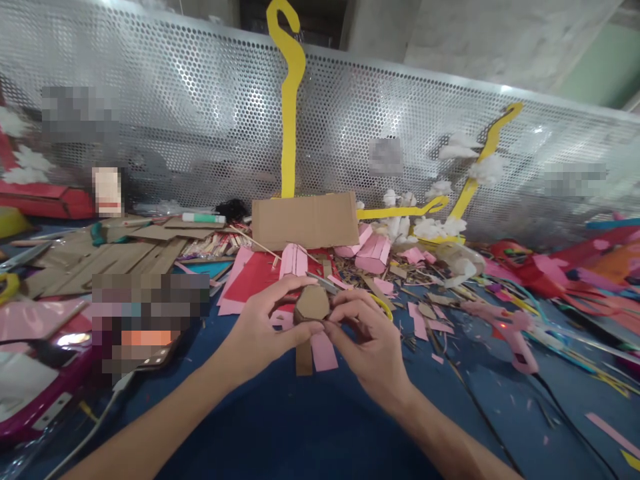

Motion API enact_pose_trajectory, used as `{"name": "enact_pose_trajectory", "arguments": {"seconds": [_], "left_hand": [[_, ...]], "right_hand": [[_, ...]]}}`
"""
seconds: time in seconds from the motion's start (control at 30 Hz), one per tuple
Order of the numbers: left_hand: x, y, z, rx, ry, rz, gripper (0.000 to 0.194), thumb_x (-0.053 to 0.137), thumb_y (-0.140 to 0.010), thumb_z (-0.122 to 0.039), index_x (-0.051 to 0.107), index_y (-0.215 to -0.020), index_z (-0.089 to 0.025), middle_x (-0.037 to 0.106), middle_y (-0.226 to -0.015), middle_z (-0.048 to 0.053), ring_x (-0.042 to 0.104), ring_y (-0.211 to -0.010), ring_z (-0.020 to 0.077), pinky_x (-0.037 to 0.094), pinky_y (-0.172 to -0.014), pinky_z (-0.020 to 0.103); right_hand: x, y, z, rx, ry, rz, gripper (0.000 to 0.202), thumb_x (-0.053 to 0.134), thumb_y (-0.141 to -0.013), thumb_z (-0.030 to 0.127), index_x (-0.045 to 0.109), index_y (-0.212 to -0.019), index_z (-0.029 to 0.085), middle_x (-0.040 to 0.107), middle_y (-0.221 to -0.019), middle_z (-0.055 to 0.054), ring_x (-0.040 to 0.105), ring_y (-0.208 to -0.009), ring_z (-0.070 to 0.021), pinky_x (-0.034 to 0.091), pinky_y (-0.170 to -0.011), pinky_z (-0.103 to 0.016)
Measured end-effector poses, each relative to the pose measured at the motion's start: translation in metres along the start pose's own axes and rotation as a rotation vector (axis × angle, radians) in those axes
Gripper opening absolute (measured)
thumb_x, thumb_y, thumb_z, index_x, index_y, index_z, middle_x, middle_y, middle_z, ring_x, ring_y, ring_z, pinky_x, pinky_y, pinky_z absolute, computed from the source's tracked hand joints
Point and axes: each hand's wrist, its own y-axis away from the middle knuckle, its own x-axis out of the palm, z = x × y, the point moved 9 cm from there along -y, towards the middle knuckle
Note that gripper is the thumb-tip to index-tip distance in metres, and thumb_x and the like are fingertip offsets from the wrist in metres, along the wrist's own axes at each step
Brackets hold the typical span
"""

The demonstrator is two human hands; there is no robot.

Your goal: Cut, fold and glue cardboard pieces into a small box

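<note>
A small rounded cardboard piece (313,303) with a flat top is held between both hands above the blue table. My left hand (273,320) grips its left side, with thumb in front and fingers behind. On the right, the bent fingers of my right hand (367,333) pinch at its edge. Just below the piece lie a brown cardboard strip (304,359) and a pink paper strip (324,351). Behind my hands are red paper (250,277) and a folded pink piece (294,260).
A cardboard box (306,220) with a tall yellow hook (290,120) stands behind. A pink glue gun (513,330) with a cable lies at right. Cardboard sheets (115,263) are piled at left. Paper scraps and white fluff surround the middle, before a perforated metal panel (200,107).
</note>
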Motion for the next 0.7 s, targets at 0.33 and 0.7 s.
{"name": "enact_pose_trajectory", "arguments": {"seconds": [0.33,0.7], "left_hand": [[-0.014,-0.008,0.028,-0.208,0.473,-0.182,0.046,0.090,-0.075,-0.032,0.074,-0.117,-0.025,0.076,-0.114,0.006,0.069,-0.107,0.0245,0.057,-0.090,0.036],[-0.009,-0.007,0.039,-0.322,0.790,-0.141,0.039,0.076,-0.090,-0.042,0.072,-0.125,-0.025,0.075,-0.120,0.010,0.068,-0.109,0.0251,0.055,-0.089,0.036]], "right_hand": [[0.013,0.003,-0.019,0.179,-0.120,0.153,0.037,0.066,-0.099,0.031,0.054,-0.134,0.029,0.058,-0.134,-0.008,0.058,-0.126,-0.0225,0.051,-0.109,-0.041],[0.025,0.007,-0.028,0.291,-0.071,0.261,0.054,0.074,-0.092,0.038,0.057,-0.141,0.024,0.069,-0.137,-0.011,0.066,-0.125,-0.0304,0.052,-0.110,-0.053]]}}
